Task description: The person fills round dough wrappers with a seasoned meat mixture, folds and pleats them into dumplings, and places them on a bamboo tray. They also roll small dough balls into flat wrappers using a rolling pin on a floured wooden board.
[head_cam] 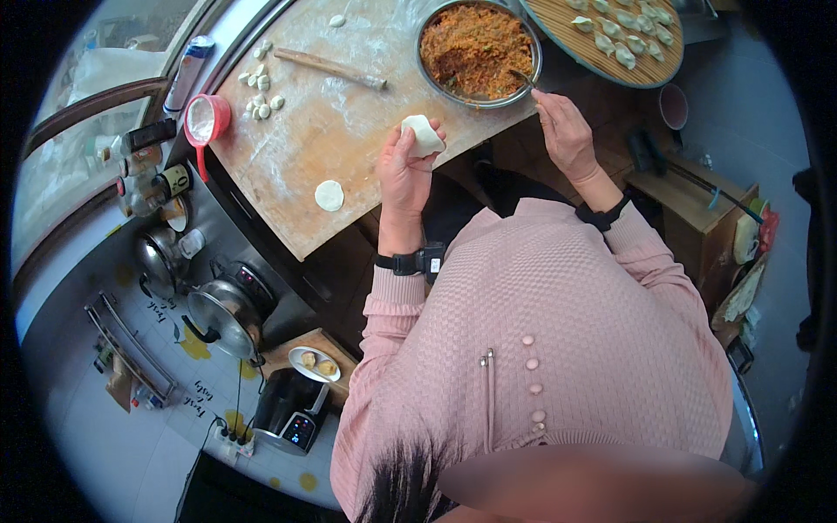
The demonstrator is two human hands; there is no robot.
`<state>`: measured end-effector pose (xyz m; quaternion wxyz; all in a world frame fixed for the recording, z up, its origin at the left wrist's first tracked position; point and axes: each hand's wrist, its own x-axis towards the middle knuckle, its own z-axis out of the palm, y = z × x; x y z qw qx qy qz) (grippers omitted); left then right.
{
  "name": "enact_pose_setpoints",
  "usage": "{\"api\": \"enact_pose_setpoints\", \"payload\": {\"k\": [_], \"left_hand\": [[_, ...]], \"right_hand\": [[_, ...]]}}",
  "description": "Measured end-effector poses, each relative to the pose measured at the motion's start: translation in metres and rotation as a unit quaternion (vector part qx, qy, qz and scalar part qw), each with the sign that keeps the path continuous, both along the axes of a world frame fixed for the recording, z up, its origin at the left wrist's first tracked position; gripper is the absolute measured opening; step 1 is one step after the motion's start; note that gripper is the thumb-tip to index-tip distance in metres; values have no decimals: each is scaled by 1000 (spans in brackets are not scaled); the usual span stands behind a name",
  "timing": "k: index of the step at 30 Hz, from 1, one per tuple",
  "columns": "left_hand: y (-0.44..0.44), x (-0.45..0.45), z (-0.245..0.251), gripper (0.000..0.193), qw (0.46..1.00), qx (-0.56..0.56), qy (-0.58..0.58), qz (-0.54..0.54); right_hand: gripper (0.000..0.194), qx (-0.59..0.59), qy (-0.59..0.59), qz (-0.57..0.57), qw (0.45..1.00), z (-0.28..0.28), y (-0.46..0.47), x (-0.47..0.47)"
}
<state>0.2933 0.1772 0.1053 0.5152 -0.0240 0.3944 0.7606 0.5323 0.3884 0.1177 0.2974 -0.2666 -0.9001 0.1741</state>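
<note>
My left hand [407, 171] holds a round dough wrapper [424, 136] over the front edge of a floured wooden board [294, 163]. My right hand [567, 134] grips the handle of a metal spoon [521, 78], whose tip is in the orange minced filling [474, 49] inside a steel bowl [425, 85]. Another flat wrapper [329, 195] lies on the board left of my left hand. A wooden rolling pin [330, 68] rests farther back, near several small dough pieces [263, 83]. Folded dumplings [610, 27] sit on a round slatted tray [562, 36] right of the bowl.
A red scoop of flour [201, 121] stands at the board's left edge, near glass jars [140, 186]. Lidded steel pots [225, 317], a small plate with food [314, 364] and a black appliance [292, 408] are at the lower left. A cardboard box [706, 196] stands at the right.
</note>
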Motion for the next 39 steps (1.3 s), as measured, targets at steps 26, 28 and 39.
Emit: {"api": "enact_pose_setpoints", "payload": {"k": [26,28,39], "left_hand": [[99,-1,-1,31,992,-103,60,52],[106,1,-1,30,988,-126,61,56],[149,15,39,42,994,-95,-53,-28]], "right_hand": [[38,-556,215,-67,800,-39,35,-22],[39,-582,245,-63,773,-34,35,-24],[31,-485,311,-17,817,14,12,-30]]}}
